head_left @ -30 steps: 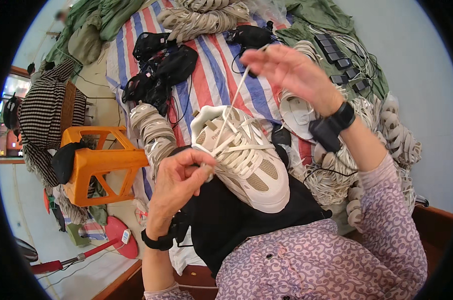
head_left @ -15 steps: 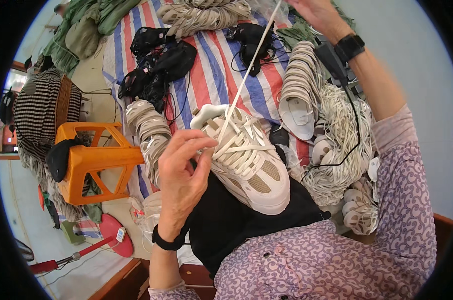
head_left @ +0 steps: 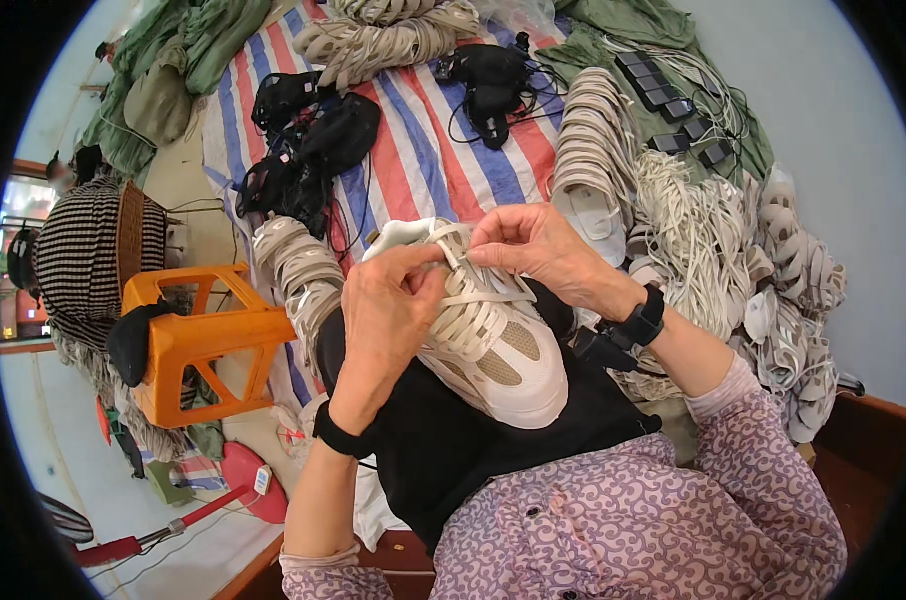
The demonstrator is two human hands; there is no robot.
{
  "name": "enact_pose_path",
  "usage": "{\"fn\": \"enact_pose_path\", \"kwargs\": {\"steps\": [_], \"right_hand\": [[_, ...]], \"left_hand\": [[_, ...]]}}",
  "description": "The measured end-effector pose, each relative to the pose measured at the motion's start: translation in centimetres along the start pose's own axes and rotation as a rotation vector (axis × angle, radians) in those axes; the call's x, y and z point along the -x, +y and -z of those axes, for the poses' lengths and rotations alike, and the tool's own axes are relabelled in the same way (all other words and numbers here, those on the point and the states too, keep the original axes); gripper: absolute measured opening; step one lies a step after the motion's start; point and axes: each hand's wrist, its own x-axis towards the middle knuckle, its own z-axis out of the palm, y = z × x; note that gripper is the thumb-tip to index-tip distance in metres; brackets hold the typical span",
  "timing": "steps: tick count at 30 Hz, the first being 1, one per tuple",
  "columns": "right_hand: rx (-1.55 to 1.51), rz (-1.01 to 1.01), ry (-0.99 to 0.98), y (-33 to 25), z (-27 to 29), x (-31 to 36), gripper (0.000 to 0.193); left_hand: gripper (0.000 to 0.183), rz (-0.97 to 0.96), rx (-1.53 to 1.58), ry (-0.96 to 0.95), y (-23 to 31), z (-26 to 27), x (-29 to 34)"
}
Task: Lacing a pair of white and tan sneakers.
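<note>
A white-and-beige sneaker upper (head_left: 513,375) lies on my lap, its toe toward me and its padded collar away. Its cream shoelace (head_left: 476,298) crosses the front in several rows. My left hand (head_left: 388,305) is at the left of the upper lacing, thumb and index finger pinched on the lace. From the right, my right hand (head_left: 558,255) pinches the lace near the tongue, close to my left fingertips. The exact lace ends are hidden by my fingers. Black cloth (head_left: 453,460) covers my lap under the upper.
Stacked uppers stand at left (head_left: 298,265) and right (head_left: 593,150), beside a heap of loose laces (head_left: 688,240). Black bundles with cords (head_left: 313,145) lie on the striped sheet (head_left: 413,120). An orange stool (head_left: 208,345) is on the left. Black adapters (head_left: 663,90) lie at far right.
My right hand has come down from the far upper right, where it held the lace stretched taut, to the lacing beside my left hand. The long taut lace no longer shows.
</note>
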Motion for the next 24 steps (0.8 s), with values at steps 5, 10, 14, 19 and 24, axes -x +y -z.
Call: {"fn": "enact_pose_path", "kwargs": {"steps": [5,10,14,19,24], "right_hand": [[0.073,0.049,0.04,1.6,-1.0,0.0,0.01],[0.476,0.376,0.218,1.1,-2.1,0.6,0.012],[0.843,0.724,0.108,0.3,-3.4,1.9,0.014],[1.217,0.825,0.066,0.2,-4.5,0.9,0.017],[1.143,0.761,0.032,-1.0,-4.4,0.0,0.017]], "left_hand": [[0.018,0.063,0.151,-0.089,-0.8,-0.2,-0.9],[0.015,0.125,0.234,-0.146,-1.2,0.3,-1.7],[0.012,0.156,0.242,-0.237,-1.1,1.2,-2.4],[0.013,0.152,0.24,-0.242,-1.4,2.1,-2.6],[0.013,0.107,0.163,-0.125,-2.4,3.1,-2.0]]}}
